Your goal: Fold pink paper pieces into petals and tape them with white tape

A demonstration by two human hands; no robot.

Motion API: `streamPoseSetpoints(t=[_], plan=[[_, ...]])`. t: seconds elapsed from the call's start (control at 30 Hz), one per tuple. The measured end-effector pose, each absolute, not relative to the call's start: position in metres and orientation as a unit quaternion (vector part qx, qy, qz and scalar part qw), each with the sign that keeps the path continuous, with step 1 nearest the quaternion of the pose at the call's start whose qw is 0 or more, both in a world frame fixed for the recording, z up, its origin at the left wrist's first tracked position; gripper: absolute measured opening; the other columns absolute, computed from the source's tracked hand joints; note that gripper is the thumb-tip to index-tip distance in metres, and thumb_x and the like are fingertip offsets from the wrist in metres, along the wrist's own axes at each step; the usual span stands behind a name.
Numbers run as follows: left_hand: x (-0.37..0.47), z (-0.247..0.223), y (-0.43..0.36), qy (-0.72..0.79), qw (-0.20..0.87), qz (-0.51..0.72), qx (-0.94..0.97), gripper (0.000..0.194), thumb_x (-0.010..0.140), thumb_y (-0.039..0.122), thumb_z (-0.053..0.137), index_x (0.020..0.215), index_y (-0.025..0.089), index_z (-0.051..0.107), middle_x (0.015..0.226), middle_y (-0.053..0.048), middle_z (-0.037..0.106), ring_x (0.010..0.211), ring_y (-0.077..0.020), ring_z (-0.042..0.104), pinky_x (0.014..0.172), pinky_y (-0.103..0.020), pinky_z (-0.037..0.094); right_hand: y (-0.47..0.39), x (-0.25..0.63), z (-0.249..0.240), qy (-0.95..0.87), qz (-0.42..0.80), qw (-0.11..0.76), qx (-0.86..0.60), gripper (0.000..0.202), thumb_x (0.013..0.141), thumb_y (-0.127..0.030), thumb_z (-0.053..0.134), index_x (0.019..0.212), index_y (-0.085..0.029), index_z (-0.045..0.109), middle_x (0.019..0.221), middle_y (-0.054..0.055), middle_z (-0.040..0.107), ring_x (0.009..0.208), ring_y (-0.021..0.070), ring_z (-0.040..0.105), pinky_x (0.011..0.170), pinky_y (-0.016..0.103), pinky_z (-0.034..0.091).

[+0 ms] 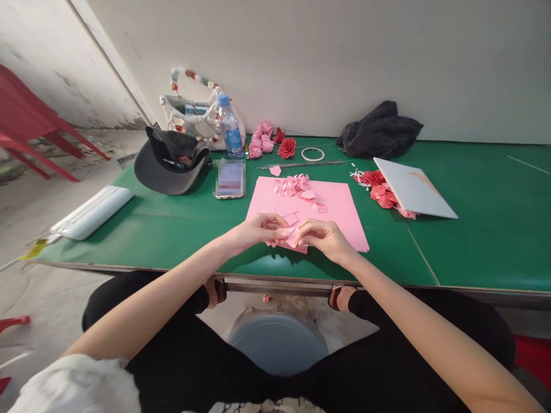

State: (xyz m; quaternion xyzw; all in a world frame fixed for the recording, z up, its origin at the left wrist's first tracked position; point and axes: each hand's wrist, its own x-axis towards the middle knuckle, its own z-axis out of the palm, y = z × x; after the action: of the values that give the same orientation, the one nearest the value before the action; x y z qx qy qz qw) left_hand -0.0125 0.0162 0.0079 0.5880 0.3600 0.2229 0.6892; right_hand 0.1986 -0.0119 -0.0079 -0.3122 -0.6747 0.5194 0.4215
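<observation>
My left hand (259,228) and my right hand (321,235) meet over the near edge of a pink paper sheet (340,215) on the green table (473,229). Both pinch one small pink paper piece (293,237) between the fingertips. A heap of small folded pink pieces (297,186) lies on the far part of the sheet. One loose pink piece (275,170) rests just beyond the sheet.
Behind the sheet lie thin wires (301,164), a tape roll (312,154), pink and red paper roses (271,140), a water bottle (230,127), a phone (230,179), a black cap (170,160). A white board (413,188) covers red pieces (379,189). Dark cloth (379,131) sits at the back. A grey bin (278,344) stands under the table.
</observation>
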Motion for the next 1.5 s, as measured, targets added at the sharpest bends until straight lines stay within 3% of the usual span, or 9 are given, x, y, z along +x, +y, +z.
streamPoseSetpoints(t=[0.43,0.67,1.13,1.3,1.5], plan=[[-0.006,0.017,0.005,0.447,0.605,0.267,0.602,0.032,0.071,0.038,0.076,0.088,0.013,0.067,0.077,-0.005,0.069,0.069,-0.0157,0.065,0.056,-0.022,0.044,-0.014,0.197,-0.010,-0.633,0.538,0.387,-0.400,0.014,0.069,-0.029,0.077,0.075,-0.019,0.071,0.080,0.003,0.073,0.076,0.0189,0.070,0.073,0.032,0.056],[-0.006,0.016,0.004,0.445,0.607,0.273,0.600,0.030,0.070,0.036,0.076,0.087,0.013,0.067,0.075,-0.005,0.069,0.067,-0.0160,0.065,0.056,-0.024,0.044,-0.013,0.196,-0.010,-0.613,0.545,0.392,-0.417,0.032,0.058,-0.025,0.084,0.067,-0.018,0.054,0.066,-0.004,0.063,0.060,0.0117,0.064,0.061,0.024,0.053],[-0.006,0.012,0.004,0.420,0.625,0.270,0.600,0.034,0.067,0.038,0.078,0.087,0.012,0.067,0.082,-0.009,0.072,0.073,-0.0205,0.069,0.060,-0.027,0.048,-0.014,0.194,-0.014,-0.592,0.573,0.382,-0.418,0.031,0.065,-0.030,0.079,0.069,-0.019,0.050,0.067,-0.001,0.067,0.063,0.0162,0.069,0.058,0.027,0.054],[-0.006,0.009,0.004,0.423,0.618,0.282,0.600,0.039,0.059,0.029,0.084,0.089,0.012,0.065,0.089,-0.008,0.070,0.075,-0.0181,0.069,0.069,-0.030,0.052,-0.015,0.194,-0.014,-0.580,0.586,0.382,-0.418,0.040,0.060,-0.033,0.084,0.073,-0.020,0.047,0.065,-0.001,0.068,0.063,0.0189,0.071,0.057,0.027,0.055],[-0.006,0.012,0.003,0.427,0.609,0.285,0.605,0.041,0.059,0.027,0.084,0.093,0.013,0.066,0.095,-0.007,0.068,0.068,-0.0127,0.065,0.065,-0.027,0.051,-0.015,0.193,-0.016,-0.570,0.606,0.394,-0.391,0.046,0.067,-0.035,0.080,0.086,-0.023,0.041,0.066,-0.005,0.065,0.062,0.0178,0.070,0.054,0.027,0.053]])
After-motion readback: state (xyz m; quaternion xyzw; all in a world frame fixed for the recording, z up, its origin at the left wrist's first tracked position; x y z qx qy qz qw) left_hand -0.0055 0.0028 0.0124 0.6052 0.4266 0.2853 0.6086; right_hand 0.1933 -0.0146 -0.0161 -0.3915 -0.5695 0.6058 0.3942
